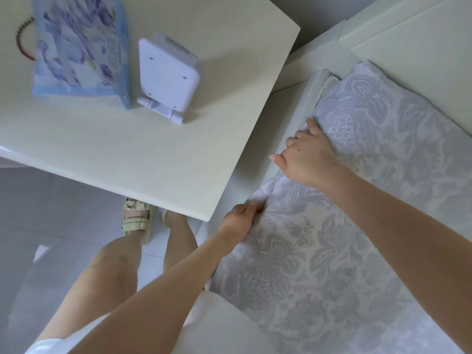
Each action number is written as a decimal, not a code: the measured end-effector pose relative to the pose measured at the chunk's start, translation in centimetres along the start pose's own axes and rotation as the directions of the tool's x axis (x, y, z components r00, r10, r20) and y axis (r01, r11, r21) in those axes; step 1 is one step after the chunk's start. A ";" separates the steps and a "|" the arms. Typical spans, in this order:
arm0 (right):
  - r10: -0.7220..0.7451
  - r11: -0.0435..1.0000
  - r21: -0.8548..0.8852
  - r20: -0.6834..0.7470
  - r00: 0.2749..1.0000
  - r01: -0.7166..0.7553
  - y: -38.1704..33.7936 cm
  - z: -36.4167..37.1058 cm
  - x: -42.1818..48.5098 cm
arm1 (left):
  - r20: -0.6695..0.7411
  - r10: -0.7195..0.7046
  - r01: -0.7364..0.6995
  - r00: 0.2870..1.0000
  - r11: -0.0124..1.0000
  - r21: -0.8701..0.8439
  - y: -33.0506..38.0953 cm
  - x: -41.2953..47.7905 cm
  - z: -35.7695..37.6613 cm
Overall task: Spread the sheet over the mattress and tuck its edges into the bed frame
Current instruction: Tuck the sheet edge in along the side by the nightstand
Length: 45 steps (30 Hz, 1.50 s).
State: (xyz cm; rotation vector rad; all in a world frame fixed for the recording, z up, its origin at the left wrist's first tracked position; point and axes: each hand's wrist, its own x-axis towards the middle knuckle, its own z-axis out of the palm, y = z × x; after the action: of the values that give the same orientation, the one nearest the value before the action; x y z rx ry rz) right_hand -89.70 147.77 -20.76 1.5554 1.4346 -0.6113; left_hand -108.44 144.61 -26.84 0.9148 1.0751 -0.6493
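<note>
Down by the bed, the bed frame (pixel 287 116) holds the mattress (pixel 322 85). We see only a pale strip of the mattress's side at the upper corner, because the sheet (pixel 332 251), grey-and-white with a leafy damask pattern, lies across the rest. Along the edge nearest us the sheet is bunched into a soft fold between our two hands, right at the gap beside the frame's side rail.

Just beside the bed stands a white bedside table (pixel 153 154). On it lies a blue floral pouch (pixel 79 47); we cannot tell what is in it. A beaded loop (pixel 20 39) peeks out from behind its left edge. Next to the pouch, a white device (pixel 168 72) stands tilted on small fold-out feet.

Our left hand (pixel 242 218) is narrowly closed, its fingers and thumb pinching the bunched edge of the sheet at the table's near corner. Our right hand (pixel 306 154) is farther up the same edge. Its fingers bend down over the sheet with the tips hidden at the gap, and its thumb sticks out free toward the table. Below the table's edge our sandals (pixel 136 218) rest on the pale floor.
</note>
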 end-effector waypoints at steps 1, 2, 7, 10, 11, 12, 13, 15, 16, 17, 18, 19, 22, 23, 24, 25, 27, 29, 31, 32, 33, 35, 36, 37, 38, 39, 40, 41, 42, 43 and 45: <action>0.012 0.998 0.068 -0.031 0.999 -0.010 -0.4 0.2 -0.5 | 0.004 0.019 -0.019 1.000 0.999 -0.030 -0.4 0.0 0.1; 0.016 0.993 0.117 -0.036 0.999 -0.012 -1.0 0.3 -0.9 | 0.005 0.047 -0.047 0.999 0.996 -0.072 -0.7 -0.1 0.1; -0.095 0.995 0.049 0.138 0.986 0.089 -4.3 0.8 -1.6 | 0.021 0.145 -0.140 0.989 0.977 -0.162 -1.7 -0.2 0.6; -0.086 0.995 0.066 0.205 0.975 0.074 -4.6 0.7 -0.2 | -0.026 0.159 -0.161 0.987 0.963 -0.216 -2.8 0.2 0.8; -0.087 0.995 0.073 0.217 0.972 0.073 -4.7 0.8 0.1 | -0.033 0.161 -0.164 0.986 0.959 -0.233 -3.1 0.2 0.8; -0.089 0.994 0.078 0.221 0.971 0.074 -4.9 1.0 0.3 | -0.034 0.161 -0.165 0.986 0.957 -0.237 -3.4 0.1 0.7; -0.091 0.994 0.076 0.220 0.971 0.076 -5.0 1.2 0.4 | -0.028 0.159 -0.161 0.987 0.955 -0.247 -3.7 0.0 0.7; -0.099 0.995 0.048 0.237 0.967 0.090 -5.1 1.1 0.5 | 0.012 0.116 -0.106 0.993 0.945 -0.310 -4.0 -0.2 0.6; -0.103 0.995 0.030 0.259 0.960 0.099 -5.1 1.1 0.4 | 0.041 0.097 -0.079 0.994 0.945 -0.319 -4.0 -0.3 0.5; -0.110 0.994 0.016 0.281 0.953 0.109 -5.0 1.0 0.1 | 0.075 0.089 -0.063 0.993 0.952 -0.300 -3.9 -0.4 0.6; -0.114 0.993 0.014 0.291 0.950 0.115 -4.8 1.1 -0.2 | 0.124 0.087 -0.051 0.988 0.961 -0.273 -3.6 -0.4 0.8; -0.116 0.993 0.021 0.286 0.951 0.115 -4.4 1.2 -0.5 | 0.186 0.080 -0.031 0.979 0.966 -0.255 -3.3 -0.3 1.2; -0.130 0.991 0.051 0.222 0.966 0.121 -3.5 2.0 -1.0 | 0.376 0.039 0.065 0.926 0.963 -0.260 -2.1 0.4 3.5; -0.131 0.991 0.067 0.206 0.970 0.119 -3.6 2.2 -0.8 | 0.419 0.016 0.112 0.908 0.954 -0.278 -1.9 0.5 4.1; -0.125 0.991 0.074 0.199 0.972 0.112 -3.7 2.4 -0.5 | 0.444 -0.008 0.158 0.896 0.940 -0.302 -1.7 0.9 4.4; -0.116 0.992 0.065 0.202 0.973 0.105 -3.9 2.7 -0.1 | 0.464 -0.009 0.179 0.886 0.929 -0.324 -1.7 1.4 4.3; -0.115 0.993 0.032 0.199 0.973 0.111 -4.3 3.1 0.7 | 0.481 0.041 0.145 0.876 0.928 -0.343 -1.9 1.9 3.3; -0.119 0.993 0.035 0.170 0.978 0.114 -4.4 3.3 1.0 | 0.411 0.026 0.112 0.911 0.945 -0.309 -2.0 1.3 1.7; -0.117 0.992 0.072 0.153 0.981 0.107 -4.1 3.4 0.7 | 0.154 -0.003 0.038 0.988 0.973 -0.228 -2.5 0.5 0.4; -0.114 0.990 0.104 0.148 0.982 0.099 -4.0 3.2 0.5 | 0.042 0.042 -0.032 0.998 0.974 -0.224 -2.9 0.2 -0.3; -0.110 0.987 0.135 0.152 0.982 0.089 -4.0 2.9 0.4 | 0.012 0.081 -0.075 0.997 0.965 -0.253 -3.3 -0.2 -0.7; -0.100 0.986 0.148 0.166 0.981 0.076 -4.3 2.1 0.0 | 0.114 0.070 -0.032 0.991 0.951 -0.309 -4.0 -0.8 -0.5; -0.090 0.989 0.127 0.154 0.984 0.070 -4.7 1.9 -0.4 | 0.181 0.033 0.022 0.983 0.956 -0.294 -4.2 -0.9 0.2; -0.073 0.994 0.094 0.120 0.990 0.062 -5.2 1.8 -0.9 | 0.227 -0.002 0.062 0.974 0.964 -0.258 -4.3 -0.7 1.3; -0.057 0.997 0.049 0.077 0.995 0.053 -5.7 1.9 -1.7 | 0.253 -0.015 0.074 0.967 0.971 -0.226 -4.3 -0.4 2.5; -0.048 0.999 0.006 0.046 0.998 0.048 -6.3 2.2 -2.5 | 0.279 -0.002 0.065 0.960 0.974 -0.216 -4.1 -0.3 3.4; -0.048 0.998 -0.028 0.040 0.998 0.049 -6.8 2.4 -3.2 | 0.318 0.020 0.056 0.948 0.972 -0.230 -3.8 -0.2 4.0; -0.052 0.997 -0.054 0.059 0.997 0.056 -7.1 2.6 -3.6 | 0.356 0.027 0.070 0.934 0.964 -0.256 -3.5 0.0 4.2; -0.055 0.996 -0.069 0.098 0.994 0.062 -7.4 2.7 -3.6 | 0.381 0.012 0.103 0.925 0.955 -0.279 -3.3 0.1 4.0; -0.051 0.996 -0.069 0.144 0.988 0.061 -7.4 2.8 -3.3 | 0.388 -0.015 0.138 0.921 0.947 -0.291 -3.3 0.0 3.5; -0.033 0.998 -0.053 0.211 0.977 0.045 -7.4 2.9 -2.3 | 0.312 -0.066 0.152 0.948 0.954 -0.258 -3.6 -0.3 2.5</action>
State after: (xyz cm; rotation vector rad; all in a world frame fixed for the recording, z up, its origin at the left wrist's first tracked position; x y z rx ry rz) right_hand -96.59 143.48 -22.30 1.3764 1.3137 -0.7291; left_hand -110.36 140.69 -27.20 0.4942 0.9183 -0.6841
